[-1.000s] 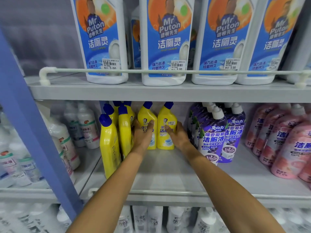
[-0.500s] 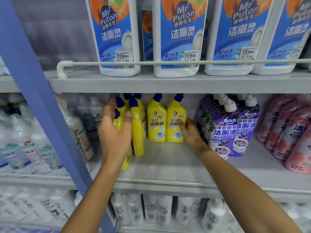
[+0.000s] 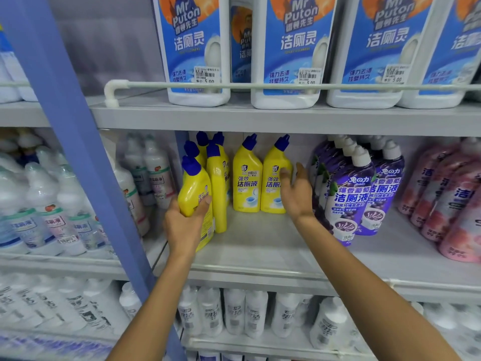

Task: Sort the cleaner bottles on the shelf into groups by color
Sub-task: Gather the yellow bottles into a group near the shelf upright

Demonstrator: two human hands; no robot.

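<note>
**A:** What's closest to the camera?

**B:** Two bare forearms reaching up to the middle shelf (image 3: 260,246). The left hand (image 3: 183,225) is wrapped around the lower body of a front yellow bottle (image 3: 195,188), thumb across its front, fingers behind. That bottle leans a little to the right at the left end of the shelf, by a blue post (image 3: 78,152). I cannot tell whether its base rests on the shelf.

**A:** And the right hand?

**B:** The right hand (image 3: 295,194) is spread, holding nothing, palm turned left, fingertips at the right side of a yellow bottle (image 3: 274,178) standing upright with blue cap. Touching or just short, I cannot tell.

**A:** What's farther back?

**B:** More yellow bottles (image 3: 218,183) cluster behind the gripped one, and another (image 3: 246,178) stands just left of the one by the right hand. To the right stand purple bottles (image 3: 348,194), then pink bottles (image 3: 458,199) at the far right. Above, white jugs (image 3: 289,48) with blue labels sit behind a rail (image 3: 234,86).
</note>
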